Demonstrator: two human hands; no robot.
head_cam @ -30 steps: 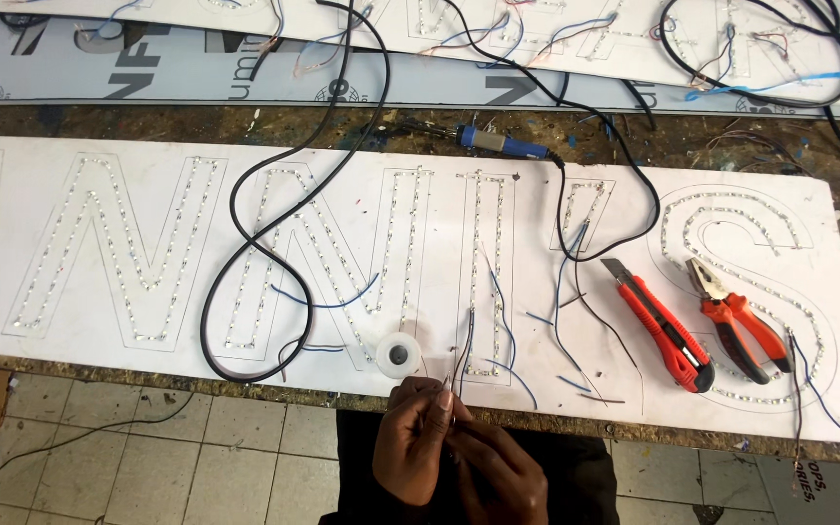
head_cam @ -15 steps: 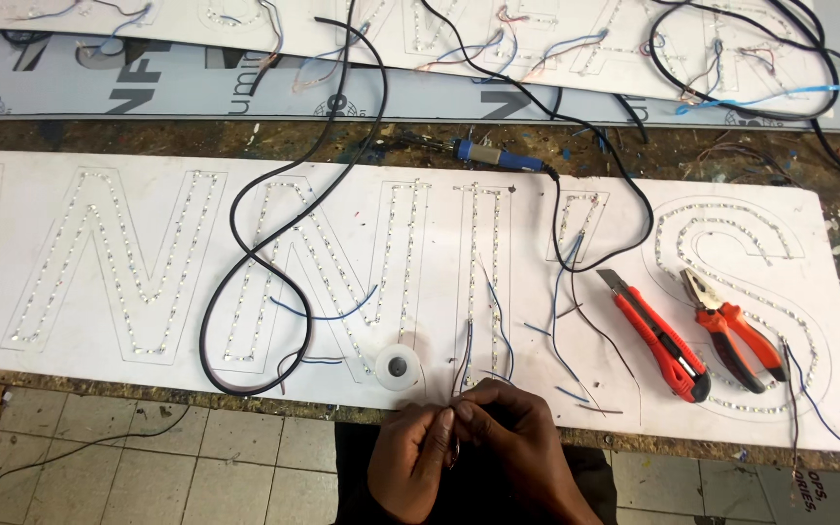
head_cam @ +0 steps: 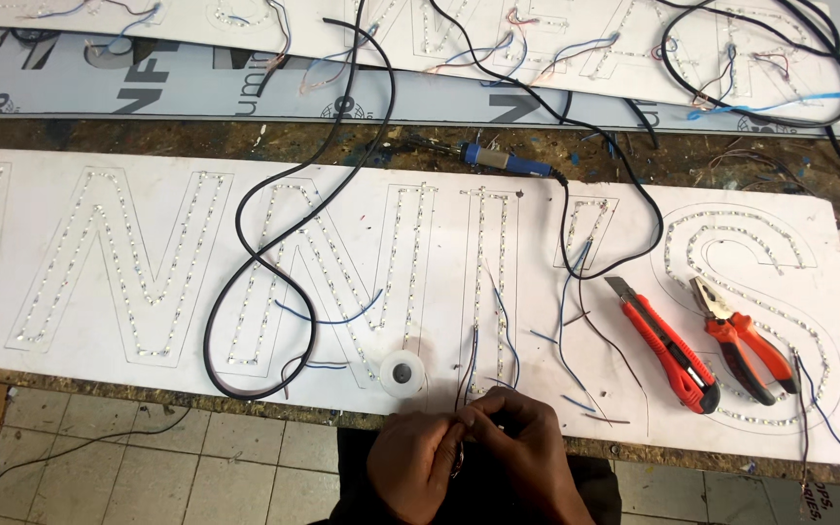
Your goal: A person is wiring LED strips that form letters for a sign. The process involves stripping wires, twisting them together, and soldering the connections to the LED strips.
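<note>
Scene: A person works at a scarred wooden workbench, seen from above, bent over a long white sign panel whose outlined letters are studded with rows of small lights.
Left hand: The left hand sits at the near edge of the panel, fingers curled inward and pinched on a thin dark wire that rises from between the hands onto the panel.
Right hand: The right hand presses against the left, fingertips closed on the same wire end; exactly how the strands lie between the fingers cannot be told.
Wire: It runs from the pinched fingertips up over the panel's front edge, beside a tall narrow letter.
Tape: A small whitish roll of tape lies on the panel just left of the wire, close above the left hand.
Tools: An orange utility knife and orange-handled pliers lie side by side on the panel, well to the right of the hands.
Soldering iron: A blue-handled soldering iron rests on the bench beyond the panel's far edge.
Cable: A thick black cable loops across the middle letters.
Background: A second lettered panel with loose blue wires lies at the far side; tiled floor shows below the bench.
</note>
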